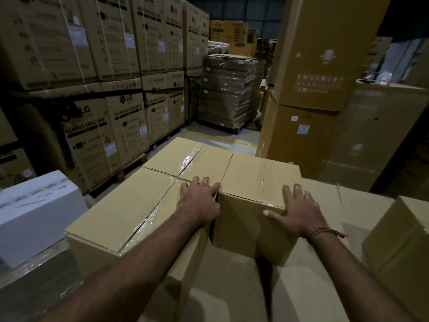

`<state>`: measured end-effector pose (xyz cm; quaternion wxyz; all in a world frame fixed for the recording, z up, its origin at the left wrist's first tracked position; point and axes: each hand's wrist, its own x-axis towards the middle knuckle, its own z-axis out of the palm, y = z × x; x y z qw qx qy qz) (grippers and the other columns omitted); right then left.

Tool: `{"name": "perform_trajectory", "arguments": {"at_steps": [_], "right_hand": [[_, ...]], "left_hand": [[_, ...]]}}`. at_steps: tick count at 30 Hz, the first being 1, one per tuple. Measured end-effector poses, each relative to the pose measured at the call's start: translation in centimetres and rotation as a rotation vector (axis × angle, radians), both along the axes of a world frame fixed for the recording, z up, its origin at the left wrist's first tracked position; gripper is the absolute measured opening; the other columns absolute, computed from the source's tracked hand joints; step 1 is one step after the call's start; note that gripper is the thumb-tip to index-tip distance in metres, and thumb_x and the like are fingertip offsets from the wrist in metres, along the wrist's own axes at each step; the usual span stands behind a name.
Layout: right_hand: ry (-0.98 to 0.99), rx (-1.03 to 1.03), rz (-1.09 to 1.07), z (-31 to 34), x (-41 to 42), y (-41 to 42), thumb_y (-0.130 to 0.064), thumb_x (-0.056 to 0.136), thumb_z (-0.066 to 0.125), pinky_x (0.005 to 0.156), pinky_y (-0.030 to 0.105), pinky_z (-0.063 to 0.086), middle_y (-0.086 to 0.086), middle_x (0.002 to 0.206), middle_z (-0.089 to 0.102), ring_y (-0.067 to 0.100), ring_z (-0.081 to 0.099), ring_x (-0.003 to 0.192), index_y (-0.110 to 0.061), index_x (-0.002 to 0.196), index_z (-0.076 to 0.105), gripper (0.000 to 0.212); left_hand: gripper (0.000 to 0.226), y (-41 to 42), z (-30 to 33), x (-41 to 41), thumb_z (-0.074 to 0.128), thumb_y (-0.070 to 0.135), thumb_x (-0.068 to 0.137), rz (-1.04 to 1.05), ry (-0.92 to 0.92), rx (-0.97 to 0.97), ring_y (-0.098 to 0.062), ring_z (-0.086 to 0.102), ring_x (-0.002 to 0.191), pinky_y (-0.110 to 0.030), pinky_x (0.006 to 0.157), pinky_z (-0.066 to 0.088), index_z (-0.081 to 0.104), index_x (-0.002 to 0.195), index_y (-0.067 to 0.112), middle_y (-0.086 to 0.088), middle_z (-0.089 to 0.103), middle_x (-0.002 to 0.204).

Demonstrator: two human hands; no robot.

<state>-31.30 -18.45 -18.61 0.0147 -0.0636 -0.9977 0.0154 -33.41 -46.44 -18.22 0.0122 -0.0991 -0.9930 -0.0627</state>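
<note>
While your forearms stretch out over the broad carton nearest you, a brown box stands close on your right and a white box on your left. Just past them sits the middle box, on the broad carton and hard against a taped box to its left, with only a dark slit between the two.

Your left hand lies flat on the taped box's right edge, with straight fingers reaching the seam beside the middle box. Your right hand is spread wide over the middle box's near right corner, thumb on its front face; neither hand curls round anything.

Farther off, washing-machine cartons wall the left, a wrapped pallet blocks the aisle ahead, and tall cartons rise on the right.
</note>
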Motion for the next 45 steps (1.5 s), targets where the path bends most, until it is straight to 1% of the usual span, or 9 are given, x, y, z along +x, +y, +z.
{"name": "perform_trajectory", "arguments": {"at_steps": [7,12,14,19,21,24,32,37,45], "right_hand": [[0.01,0.001,0.007,-0.3,-0.4,0.3,-0.1,0.076,0.037,0.125,0.058,0.028,0.016,0.176,0.01,0.042,0.022,0.158,-0.023,0.169,0.007,0.125],[0.089,-0.1,0.006,0.2,0.6,0.4,-0.102,0.069,0.049,0.127,0.065,0.007,0.012,0.178,-0.003,0.042,0.001,0.163,-0.028,0.17,-0.004,0.136],[0.2,-0.166,0.009,0.6,2.0,0.3,-0.099,0.072,0.051,0.127,0.063,0.005,0.01,0.178,0.001,0.039,-0.001,0.163,-0.029,0.17,0.004,0.13],[0.439,-0.353,0.023,1.0,9.9,0.9,-0.068,0.092,0.065,0.127,0.052,0.019,0.002,0.166,0.041,0.029,0.022,0.159,-0.028,0.159,0.045,0.08],[0.533,-0.389,0.017,0.5,14.2,1.9,-0.056,0.094,0.071,0.12,0.048,0.03,0.0,0.151,0.056,0.027,0.039,0.149,-0.026,0.147,0.059,0.062],[0.573,-0.435,-0.025,-0.7,20.7,4.6,-0.046,0.094,0.074,0.108,0.04,0.041,-0.006,0.13,0.065,0.021,0.053,0.13,-0.026,0.132,0.068,0.044],[0.609,-0.46,-0.263,-0.5,34.1,17.6,-0.037,0.095,0.076,0.098,0.045,0.053,-0.008,0.117,0.072,0.018,0.062,0.113,-0.022,0.122,0.074,0.031],[0.614,-0.424,-0.284,0.9,40.5,26.0,-0.037,0.097,0.073,0.097,0.042,0.054,-0.009,0.116,0.071,0.016,0.062,0.112,-0.025,0.125,0.072,0.03],[0.617,-0.417,-0.321,1.4,46.9,37.9,-0.032,0.095,0.075,0.096,0.042,0.055,-0.006,0.113,0.073,0.022,0.067,0.11,-0.024,0.122,0.072,0.028]], "left_hand": [[0.075,-0.2,-0.2,-0.1,0.052,0.044,0.098,-0.008,0.01,0.023,-0.032,0.011,0.161,-0.06,0.126,0.013,0.022,0.166,0.04,-0.005,0.017,0.176],[0.07,-0.2,0.7,0.5,0.056,0.044,0.1,-0.03,0.008,0.058,-0.032,0.018,0.159,-0.059,0.126,0.013,0.029,0.164,0.034,-0.007,0.023,0.173],[0.063,-0.1,1.8,1.3,0.056,0.044,0.103,-0.051,0.069,0.149,-0.028,0.03,0.155,-0.056,0.125,0.019,0.036,0.161,0.03,-0.005,0.035,0.168],[0.05,2.4,3.5,4.4,0.062,0.039,0.101,-0.152,0.291,0.374,-0.024,0.053,0.136,-0.049,0.114,0.042,0.054,0.15,0.029,0.003,0.058,0.15],[0.047,4.7,3.6,6.4,0.065,0.036,0.101,-0.178,0.332,0.47,-0.022,0.053,0.136,-0.047,0.112,0.045,0.058,0.147,0.03,0.004,0.061,0.147],[0.043,9.0,3.6,9.8,0.066,0.032,0.1,-0.209,0.341,0.603,-0.019,0.056,0.132,-0.044,0.111,0.048,0.062,0.143,0.031,0.005,0.064,0.142],[0.043,23.8,2.0,18.9,0.067,0.028,0.099,-0.399,0.22,0.694,-0.019,0.057,0.131,-0.046,0.11,0.047,0.063,0.141,0.031,0.006,0.065,0.14],[0.043,33.4,0.6,26.1,0.066,0.029,0.098,-0.424,0.16,0.791,-0.02,0.06,0.127,-0.046,0.107,0.051,0.063,0.141,0.029,0.006,0.066,0.139],[0.045,43.8,-1.6,33.5,0.066,0.032,0.098,-0.421,0.083,0.769,-0.017,0.058,0.132,-0.043,0.11,0.049,0.062,0.143,0.03,0.007,0.064,0.142]]}}
